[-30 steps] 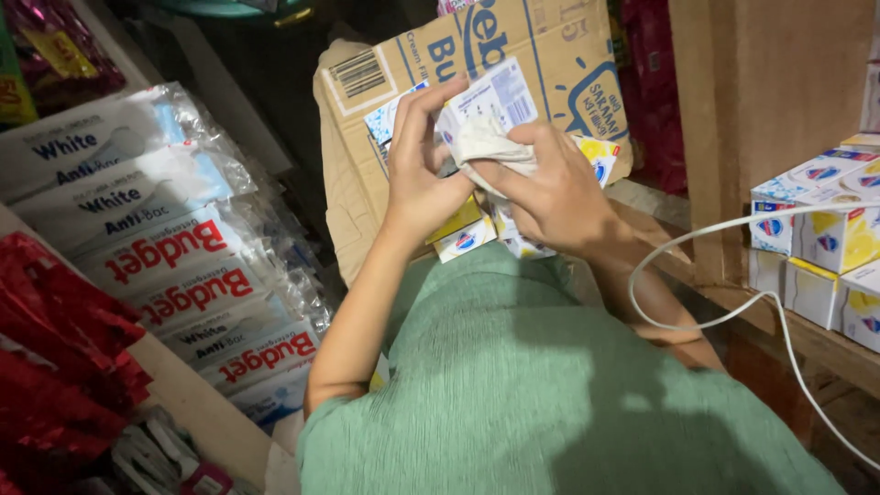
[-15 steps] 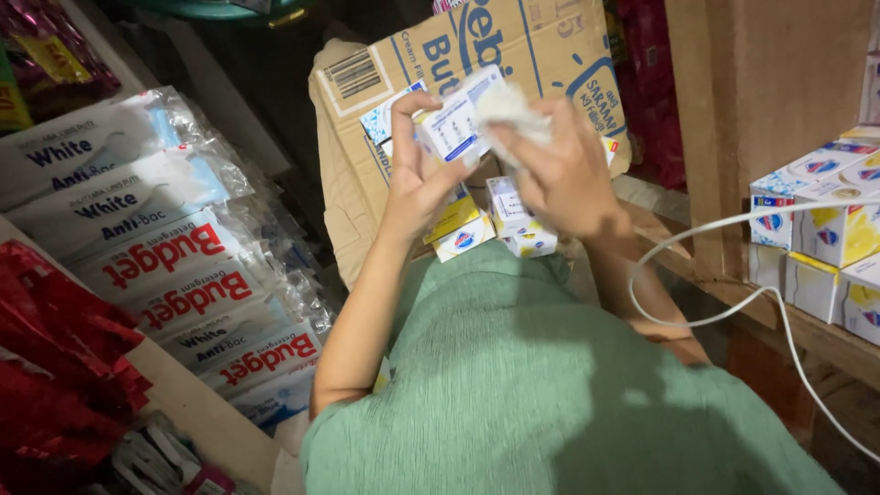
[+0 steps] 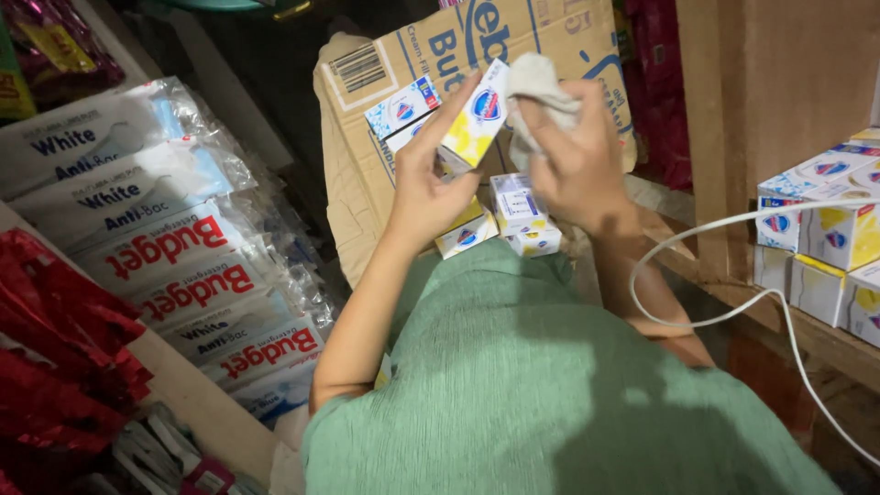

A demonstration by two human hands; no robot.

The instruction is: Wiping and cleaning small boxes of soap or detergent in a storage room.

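Observation:
My left hand (image 3: 433, 179) holds a small white and yellow soap box (image 3: 477, 115) up in front of me, tilted. My right hand (image 3: 573, 156) is closed around a crumpled whitish cloth (image 3: 541, 87) that presses against the box's right side. Below the hands an open brown cardboard carton (image 3: 367, 165) leans against my lap, with several more small soap boxes (image 3: 518, 215) lying inside it. My green shirt fills the lower part of the view.
Clear plastic packs of detergent bars (image 3: 156, 247) are stacked on the left, with red packets (image 3: 55, 348) lower left. A wooden shelf (image 3: 807, 335) on the right carries stacked soap boxes (image 3: 830, 238). A white cable (image 3: 733, 302) loops across the right side.
Both hands have lifted the soap box higher, and the box has turned more upright. The cloth has moved from the box's face to its upper right side.

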